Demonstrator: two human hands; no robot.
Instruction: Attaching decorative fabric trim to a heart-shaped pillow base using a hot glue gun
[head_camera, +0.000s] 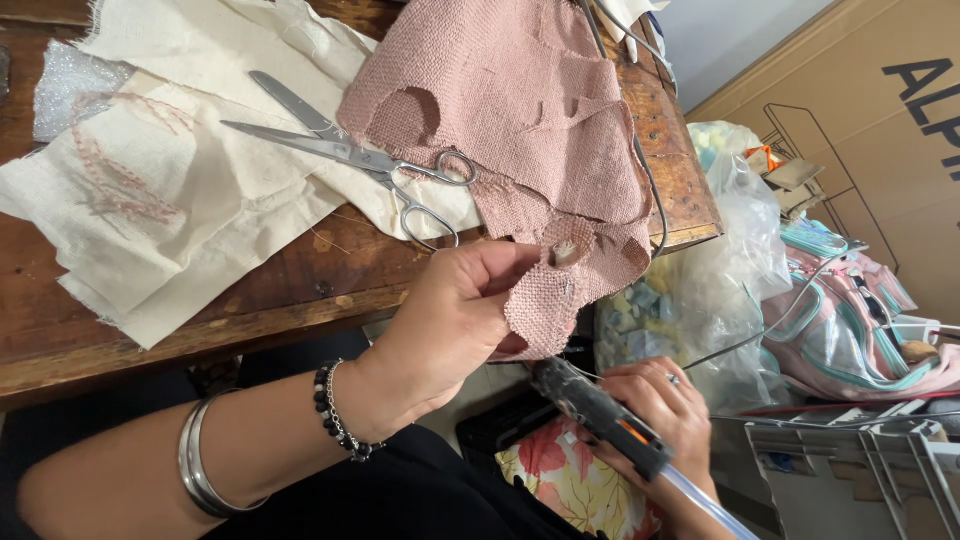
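Left hand: left hand (450, 325) pinches the lower edge of the pink woven fabric (520, 110) between thumb and fingers; black bead bracelet and silver bangles on that wrist and forearm
Right hand: right hand (665, 410) clenched around a black glue gun (595, 410), nozzle up toward the fabric edge, a clear glue stick jutting from the back
Pink fabric: hangs off the front corner of the wooden table (250, 310), with cut-out holes; a small pale piece sits on it just beside the left thumb
Scissors: steel scissors (350, 155) lie open on cream cloth pieces (190, 180), left of the pink fabric, blade tips pointing away from it
Beyond table: clear plastic bags (720, 260) of pale scraps, a pink and teal bag (850, 330), a cardboard box (850, 110) behind
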